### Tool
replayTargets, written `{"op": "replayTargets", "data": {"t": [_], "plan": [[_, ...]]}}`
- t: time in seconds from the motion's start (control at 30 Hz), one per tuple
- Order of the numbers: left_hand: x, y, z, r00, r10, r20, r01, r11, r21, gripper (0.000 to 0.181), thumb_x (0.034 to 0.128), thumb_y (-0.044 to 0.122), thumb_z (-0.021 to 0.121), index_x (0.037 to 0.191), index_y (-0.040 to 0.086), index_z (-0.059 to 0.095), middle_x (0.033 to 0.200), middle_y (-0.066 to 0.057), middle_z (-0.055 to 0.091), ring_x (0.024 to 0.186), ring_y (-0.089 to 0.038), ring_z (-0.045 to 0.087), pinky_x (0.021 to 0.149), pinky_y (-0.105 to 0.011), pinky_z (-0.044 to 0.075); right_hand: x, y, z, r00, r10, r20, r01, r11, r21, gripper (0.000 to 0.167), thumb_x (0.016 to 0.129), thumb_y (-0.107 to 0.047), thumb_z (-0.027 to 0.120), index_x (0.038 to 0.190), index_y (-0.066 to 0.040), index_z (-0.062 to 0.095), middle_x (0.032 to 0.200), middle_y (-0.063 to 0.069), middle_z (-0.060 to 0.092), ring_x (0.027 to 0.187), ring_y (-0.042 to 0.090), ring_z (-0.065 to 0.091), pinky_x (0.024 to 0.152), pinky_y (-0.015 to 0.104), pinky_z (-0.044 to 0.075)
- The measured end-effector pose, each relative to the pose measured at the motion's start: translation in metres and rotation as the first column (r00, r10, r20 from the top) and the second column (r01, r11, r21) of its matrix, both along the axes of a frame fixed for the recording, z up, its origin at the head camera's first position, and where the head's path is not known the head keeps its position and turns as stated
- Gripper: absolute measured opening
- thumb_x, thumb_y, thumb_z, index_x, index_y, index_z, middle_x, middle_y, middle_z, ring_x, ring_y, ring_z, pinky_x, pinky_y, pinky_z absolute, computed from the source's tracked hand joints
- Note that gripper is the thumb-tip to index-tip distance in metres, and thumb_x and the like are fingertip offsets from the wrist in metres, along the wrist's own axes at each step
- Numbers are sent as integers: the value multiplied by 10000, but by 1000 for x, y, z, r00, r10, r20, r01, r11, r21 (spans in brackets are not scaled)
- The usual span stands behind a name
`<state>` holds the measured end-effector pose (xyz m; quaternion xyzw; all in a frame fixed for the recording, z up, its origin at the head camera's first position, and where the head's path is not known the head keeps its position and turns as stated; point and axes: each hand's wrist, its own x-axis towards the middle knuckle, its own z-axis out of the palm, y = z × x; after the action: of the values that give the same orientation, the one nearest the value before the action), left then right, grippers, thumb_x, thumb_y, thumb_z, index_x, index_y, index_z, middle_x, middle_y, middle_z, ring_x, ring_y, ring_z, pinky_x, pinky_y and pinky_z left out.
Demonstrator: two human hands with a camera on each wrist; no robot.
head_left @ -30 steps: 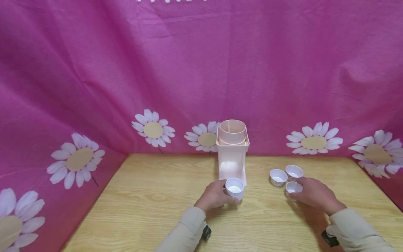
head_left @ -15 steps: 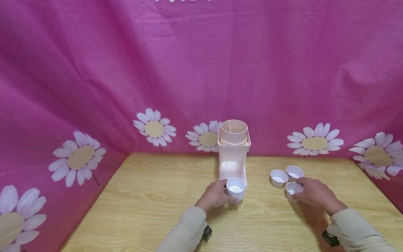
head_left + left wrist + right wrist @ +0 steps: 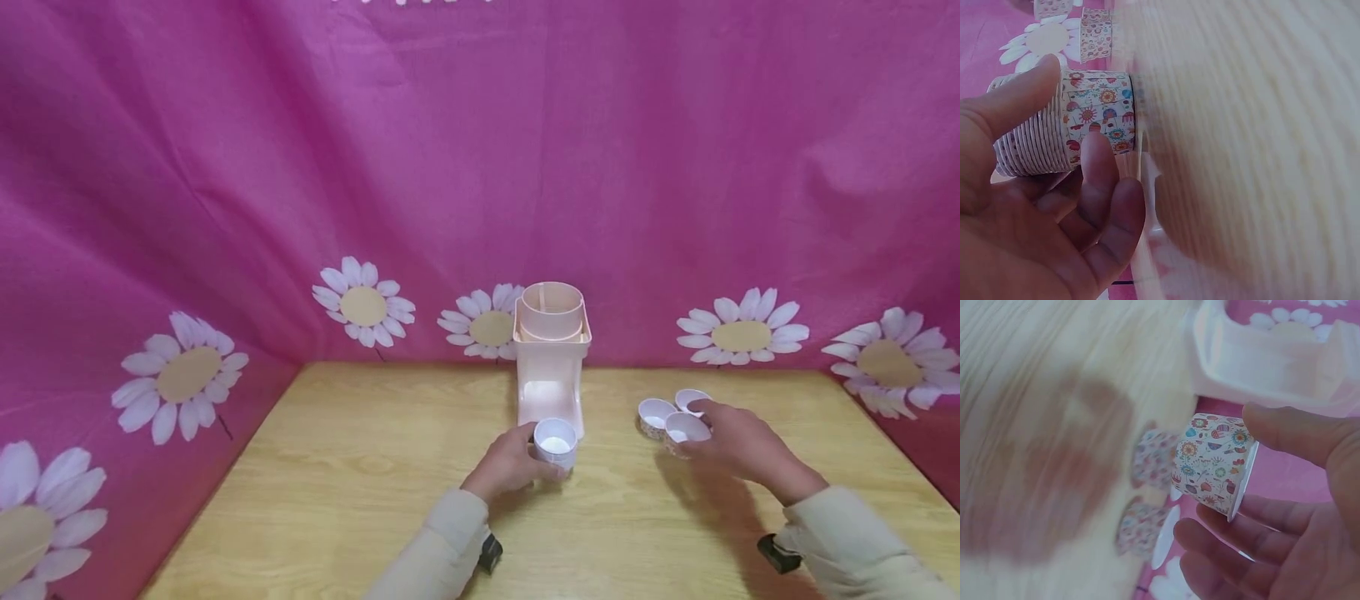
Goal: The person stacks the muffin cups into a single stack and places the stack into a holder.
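Note:
My left hand [image 3: 512, 463] grips a stack of nested paper baking cups [image 3: 1032, 128], printed with colourful flowers and white inside. In the head view the stack stands upright just in front of the pink dispenser [image 3: 549, 367]. Between thumb and fingers, my right hand [image 3: 746, 446] pinches a single paper baking cup [image 3: 1213, 462] by its rim, lifted off the table. Behind it, two more printed cups stand side by side on the table, a left cup [image 3: 656, 412] and a right cup [image 3: 691, 398], the latter partly hidden by the hand and held cup.
The wood-grain table [image 3: 352, 483] meets a magenta curtain [image 3: 450, 167] with white daisies along its back and left edges. The pink dispenser has a round open holder on top and an open front tray below.
My right hand has raised its cup from the table and shifted it slightly up and left, over the other two. The left hand stays with the stack almost unmoved.

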<state>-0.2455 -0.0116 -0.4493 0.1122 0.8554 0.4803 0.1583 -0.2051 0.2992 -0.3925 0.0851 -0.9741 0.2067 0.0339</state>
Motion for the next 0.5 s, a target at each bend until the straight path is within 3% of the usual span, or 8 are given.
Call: {"op": "replayTargets", "data": {"t": [0.13,0.33,0.5], "plan": [[3,0,-2,1000,-2,-3,2,1000,4,551,718,196,893,1200,130,634,1131,-49,679,904,-190,589,647,-310,538,3,-10,5,999,19,-30,-19,1000,11,505,752,-283,805,1128,11,641,811,42,649,704,158,504,605,306,385],[3,0,2,1000,16,-10,-16,1000,0,564,702,182,900,1200,119,642,1087,-56,682,840,-174,599,606,-304,539,2,-24,15,994,48,-99,-47,999,11,525,730,-287,823,1122,20,658,919,98,703,751,167,562,628,317,417],[1,-1,5,1000,17,-25,-17,1000,-10,538,698,188,903,1171,119,654,1058,-54,686,792,-170,601,586,-297,533,0,-32,21,992,59,-109,-60,998,-7,533,733,-296,833,1123,28,667,934,109,716,768,183,584,639,317,431]]}}
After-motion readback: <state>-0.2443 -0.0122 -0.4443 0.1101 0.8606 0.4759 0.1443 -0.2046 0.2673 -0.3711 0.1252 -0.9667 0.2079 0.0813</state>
